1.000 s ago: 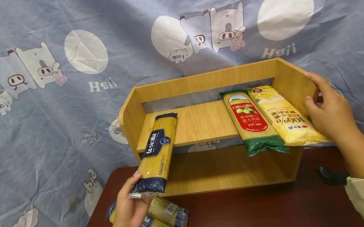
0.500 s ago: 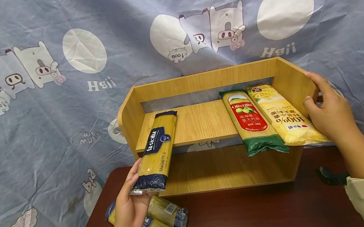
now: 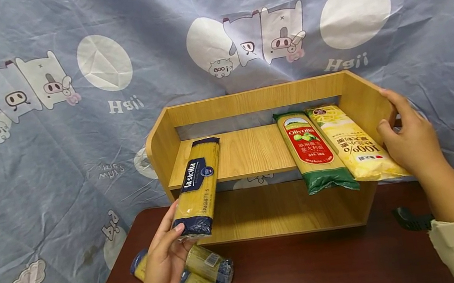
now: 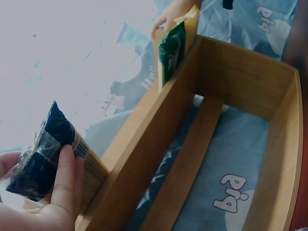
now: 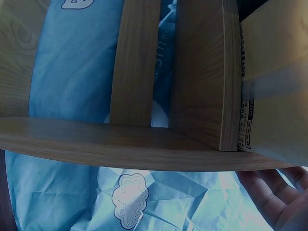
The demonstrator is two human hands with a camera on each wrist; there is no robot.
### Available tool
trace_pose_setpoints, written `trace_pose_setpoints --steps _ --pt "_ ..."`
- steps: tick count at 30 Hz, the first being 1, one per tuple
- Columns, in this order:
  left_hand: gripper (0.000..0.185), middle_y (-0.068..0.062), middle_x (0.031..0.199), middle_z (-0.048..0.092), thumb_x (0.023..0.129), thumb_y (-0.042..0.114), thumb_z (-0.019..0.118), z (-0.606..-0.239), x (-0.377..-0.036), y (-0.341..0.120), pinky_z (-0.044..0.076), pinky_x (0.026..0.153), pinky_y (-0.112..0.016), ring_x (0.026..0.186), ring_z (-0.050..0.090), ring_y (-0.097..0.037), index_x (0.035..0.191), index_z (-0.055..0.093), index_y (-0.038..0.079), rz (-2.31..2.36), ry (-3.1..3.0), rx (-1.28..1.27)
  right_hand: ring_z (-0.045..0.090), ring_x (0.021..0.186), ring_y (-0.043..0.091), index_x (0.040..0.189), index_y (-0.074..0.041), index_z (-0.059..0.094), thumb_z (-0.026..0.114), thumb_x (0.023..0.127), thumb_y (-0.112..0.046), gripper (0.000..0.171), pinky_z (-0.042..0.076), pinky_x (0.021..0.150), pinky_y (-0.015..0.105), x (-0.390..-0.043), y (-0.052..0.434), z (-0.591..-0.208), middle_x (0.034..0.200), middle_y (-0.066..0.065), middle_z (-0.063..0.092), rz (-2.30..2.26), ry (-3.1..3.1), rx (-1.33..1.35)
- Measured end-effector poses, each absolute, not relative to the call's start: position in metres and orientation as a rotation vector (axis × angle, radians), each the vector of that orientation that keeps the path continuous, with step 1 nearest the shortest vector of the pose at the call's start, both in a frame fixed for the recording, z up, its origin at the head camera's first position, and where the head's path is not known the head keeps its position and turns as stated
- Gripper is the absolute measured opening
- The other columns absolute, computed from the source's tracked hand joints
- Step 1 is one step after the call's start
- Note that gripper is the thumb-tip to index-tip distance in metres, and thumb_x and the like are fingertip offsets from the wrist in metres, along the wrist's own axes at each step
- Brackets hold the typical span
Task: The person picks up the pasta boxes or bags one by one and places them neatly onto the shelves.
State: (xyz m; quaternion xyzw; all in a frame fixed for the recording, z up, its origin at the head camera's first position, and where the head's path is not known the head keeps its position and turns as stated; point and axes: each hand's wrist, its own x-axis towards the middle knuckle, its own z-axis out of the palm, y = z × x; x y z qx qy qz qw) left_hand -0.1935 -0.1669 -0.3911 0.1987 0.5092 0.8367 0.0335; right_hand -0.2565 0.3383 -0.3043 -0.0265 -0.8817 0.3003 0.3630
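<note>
My left hand [image 3: 171, 245] holds the dark blue lower end of a yellow spaghetti pack [image 3: 197, 184], thumb on top. The pack leans with its upper end on the left of the upper board of a wooden shelf [image 3: 247, 102]. In the left wrist view the thumb [image 4: 65, 179] presses on the spaghetti pack's end [image 4: 42, 155]. My right hand [image 3: 403, 134] grips the shelf's right side panel, fingers over its outer face. A red-and-green pasta pack [image 3: 312, 152] and a yellow pasta pack [image 3: 356, 145] lie side by side on the board's right part, overhanging the front.
Two more spaghetti packs [image 3: 203, 280] lie on the dark brown table [image 3: 321, 271] under my left hand. A small black object [image 3: 407, 220] sits at the shelf's right foot. A blue cartoon-print cloth [image 3: 53, 155] hangs behind. The shelf's lower level holds nothing.
My left hand has pushed the spaghetti pack a little up and to the right, further onto the upper board. The right hand stays on the side panel.
</note>
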Motion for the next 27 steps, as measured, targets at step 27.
trace_pose_setpoints --steps 27 --pt "0.066 -0.002 0.147 0.047 0.106 0.012 0.046 -0.387 -0.21 -0.128 0.055 0.098 -0.03 0.115 0.066 -0.012 0.164 0.014 0.018 2.486 1.555 0.528 0.06 0.11 0.05 0.158 -0.035 0.031 0.046 0.097 -0.016 0.066 0.038 0.082 0.059 -0.255 0.338 -0.304 0.098 0.018 0.053 0.762 -2.262 -0.062"
